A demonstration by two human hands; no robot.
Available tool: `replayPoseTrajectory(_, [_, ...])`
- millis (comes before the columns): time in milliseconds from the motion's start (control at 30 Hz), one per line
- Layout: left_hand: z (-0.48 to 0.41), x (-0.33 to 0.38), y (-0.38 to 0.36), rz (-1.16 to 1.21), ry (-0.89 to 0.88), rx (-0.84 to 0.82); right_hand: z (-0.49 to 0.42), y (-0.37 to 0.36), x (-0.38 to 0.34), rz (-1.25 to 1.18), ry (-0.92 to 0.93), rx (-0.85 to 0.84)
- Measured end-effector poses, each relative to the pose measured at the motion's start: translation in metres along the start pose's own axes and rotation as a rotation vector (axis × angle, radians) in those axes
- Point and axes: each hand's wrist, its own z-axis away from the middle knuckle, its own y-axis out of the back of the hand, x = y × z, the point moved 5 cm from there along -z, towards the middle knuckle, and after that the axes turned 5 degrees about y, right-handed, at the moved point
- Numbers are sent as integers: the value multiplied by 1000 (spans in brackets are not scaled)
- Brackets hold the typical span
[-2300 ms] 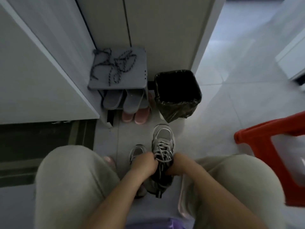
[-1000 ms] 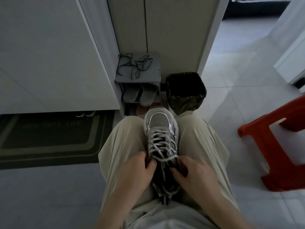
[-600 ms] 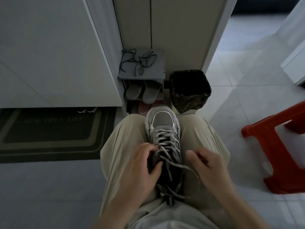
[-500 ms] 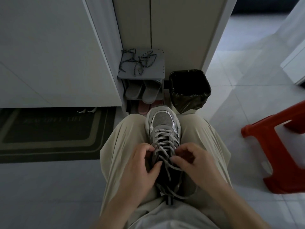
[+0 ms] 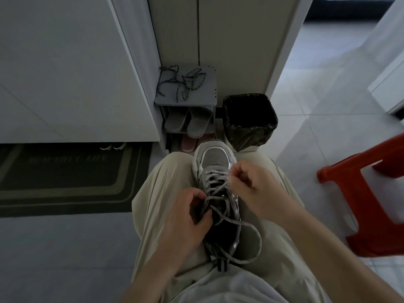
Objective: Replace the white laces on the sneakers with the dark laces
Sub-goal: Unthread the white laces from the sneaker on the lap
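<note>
A grey and white sneaker (image 5: 213, 159) lies on my lap between my knees, toe pointing away. Its white lace (image 5: 251, 228) is partly loosened and one end loops down over my right thigh. My left hand (image 5: 185, 217) grips the left side of the sneaker's collar, thumb inside the opening. My right hand (image 5: 253, 186) pinches a strand of the white lace near the upper eyelets on the right side. The dark laces (image 5: 185, 83) lie tangled on top of a small grey shoe rack (image 5: 209, 92) ahead. The other sneaker is hidden.
Grey slippers (image 5: 188, 122) and pink slippers (image 5: 188, 144) sit in the rack. A black-lined bin (image 5: 249, 119) stands right of it. A red plastic stool (image 5: 371, 197) is at my right. A dark doormat (image 5: 65, 178) lies left, under a white cabinet (image 5: 65, 73).
The sneaker came up from the floor onto my lap. Since then my right hand has moved up toward the toe, drawing the white lace looser; my left hand stays on the collar.
</note>
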Motion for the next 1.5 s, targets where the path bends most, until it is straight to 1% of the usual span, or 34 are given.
replayPoseTrajectory(100, [2, 1, 2, 19, 9, -1, 3, 4, 9, -104, -58, 5])
replayPoseTrajectory(133, [3, 1, 3, 21, 1, 0, 9, 4, 15, -101, -99, 1])
replayPoseTrajectory(200, [2, 0, 3, 30, -17, 0, 21, 0, 25, -20, -150, -28])
replayPoseTrajectory(300, [-1, 5, 4, 56, -42, -21, 34, -5, 30, 23, -120, 32])
replayPoseTrajectory(367, [-5, 13, 4, 141, -25, -47, 34, -7, 26, 34, -90, 61])
replayPoseTrajectory(400, [-7, 18, 5, 182, -9, -41, 31, -5, 23, 9, -75, 92])
replayPoseTrajectory(433, [-10, 23, 6, 194, -8, -16, 25, 2, 19, -44, -57, 159])
replayPoseTrajectory(500, [-17, 30, 6, 100, -64, 48, 13, 29, 12, -223, -23, 352])
replayPoseTrajectory(533, [-20, 33, 4, 52, -89, 60, 9, 44, 10, -292, -16, 424])
replayPoseTrajectory(567, [-22, 34, 0, 34, -100, 59, 6, 55, 8, -307, -13, 451])
replayPoseTrajectory(600, [-24, 36, -4, 44, -105, 52, 6, 60, 9, -262, -18, 435])
replayPoseTrajectory(633, [-26, 37, -7, 64, -108, 45, 9, 58, 14, -163, -45, 373])
replayPoseTrajectory(700, [-27, 40, -11, 95, -117, 19, 23, 34, 28, 26, -134, 137])
replayPoseTrajectory(733, [-27, 40, -13, 87, -131, 2, 31, 17, 33, 74, -181, 21])
replayPoseTrajectory(767, [-25, 41, -13, 66, -147, -9, 38, 3, 35, 66, -207, -30])
replayPoseTrajectory(833, [-22, 41, -13, 18, -153, -49, 40, -12, 34, -28, -169, 16])
replayPoseTrajectory(933, [-14, 37, -11, -29, -112, -116, 34, -10, 27, -39, -87, 104])
replayPoseTrajectory(967, [-12, 35, -10, -99, -115, -116, 29, -5, 26, -86, -67, 141])
replayPoseTrajectory(1033, [-11, 29, -9, -271, -180, -93, 19, 14, 25, -226, -38, 258])
replayPoseTrajectory(1067, [-11, 27, -9, -322, -209, -81, 13, 26, 25, -263, -23, 310])
replayPoseTrajectory(1100, [-10, 26, -10, -340, -228, -70, 8, 35, 23, -269, -8, 327])
replayPoseTrajectory(1167, [-10, 25, -11, -307, -223, -49, 6, 39, 22, -231, -11, 271])
replayPoseTrajectory(1267, [-10, 24, -10, -236, -236, -24, 23, 11, 34, 2, -123, 25])
replayPoseTrajectory(1300, [-11, 23, -10, -224, -242, -25, 30, 0, 36, 49, -140, -25])
replayPoseTrajectory(1333, [-11, 20, -10, -217, -241, -29, 34, -8, 38, 38, -140, -14])
replayPoseTrajectory(1400, [-11, 14, -11, -192, -225, -42, 38, -15, 38, -41, -123, 87])
replayPoseTrajectory(1500, [-10, 6, -12, -164, -208, -91, 33, -10, 33, -133, -127, 169])
